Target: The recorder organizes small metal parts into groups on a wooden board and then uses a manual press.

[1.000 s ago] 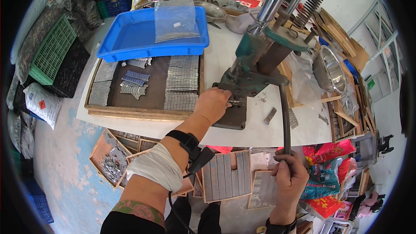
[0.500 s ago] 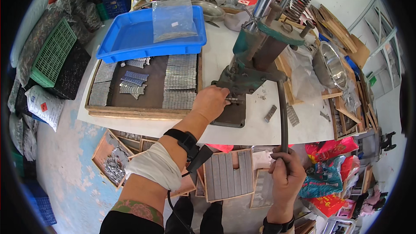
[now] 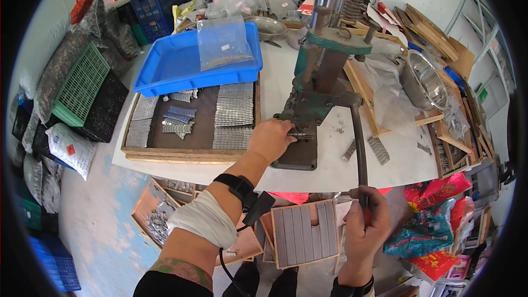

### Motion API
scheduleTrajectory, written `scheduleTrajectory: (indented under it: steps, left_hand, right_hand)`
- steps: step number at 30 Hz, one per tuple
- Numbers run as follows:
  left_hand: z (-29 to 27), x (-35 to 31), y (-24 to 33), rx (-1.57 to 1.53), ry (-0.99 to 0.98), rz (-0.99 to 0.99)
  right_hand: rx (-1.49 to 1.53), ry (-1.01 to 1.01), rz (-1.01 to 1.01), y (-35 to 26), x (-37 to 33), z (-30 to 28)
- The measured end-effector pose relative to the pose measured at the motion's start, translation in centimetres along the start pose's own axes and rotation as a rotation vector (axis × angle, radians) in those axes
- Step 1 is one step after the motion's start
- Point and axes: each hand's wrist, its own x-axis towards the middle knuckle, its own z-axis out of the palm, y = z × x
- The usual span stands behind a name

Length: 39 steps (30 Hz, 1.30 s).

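Note:
A green and dark metal hand press [image 3: 316, 91] stands on the white-topped table. At its base my left hand [image 3: 269, 142] is closed, with thumb and fingertips pinching a small silvery metal part [image 3: 301, 136] under the press head. How the part sits there is partly hidden by the fingers. A long dark lever [image 3: 359, 151] curves down from the press's right side past the table's front edge. Around its lower end, where a bit of red shows, my right hand [image 3: 367, 231] is closed.
Left of the press, a blue tray [image 3: 165, 63] with a plastic bag rests on a wooden tray [image 3: 190, 158] of rowed metal pieces. Two strips of pieces [image 3: 378, 150] lie near the lever. A steel bowl [image 3: 423, 81] is at right. Wooden trays [image 3: 305, 234] stand below the table.
The whole view has shifted a little, so the table sits slightly lower and further right. Both hands keep their places on the press, and red now shows at the lever's end.

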Motion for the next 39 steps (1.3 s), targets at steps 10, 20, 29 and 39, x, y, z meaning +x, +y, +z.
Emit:
scheduleTrajectory:
  steps: [10, 20, 29, 39]
  left_hand:
    - [-0.2, 0.0, 0.1, 0.013, 0.022, -0.034]
    - [-0.1, 0.0, 0.5, 0.017, 0.041, -0.032]
    - [-0.4, 0.0, 0.7, 0.017, 0.016, -0.044]
    - [-1.0, 0.1, 0.5, -0.006, -0.051, -0.038]
  right_hand:
    - [0.254, -0.111, 0.188, -0.1, 0.4, -0.4]
    - [0.182, -0.1, 0.042, 0.4, 0.5, -0.2]
    - [0.207, -0.032, 0.022, 0.7, 0.2, 0.3]
    - [0.181, -0.05, -0.024, 0.9, 0.3, 0.2]
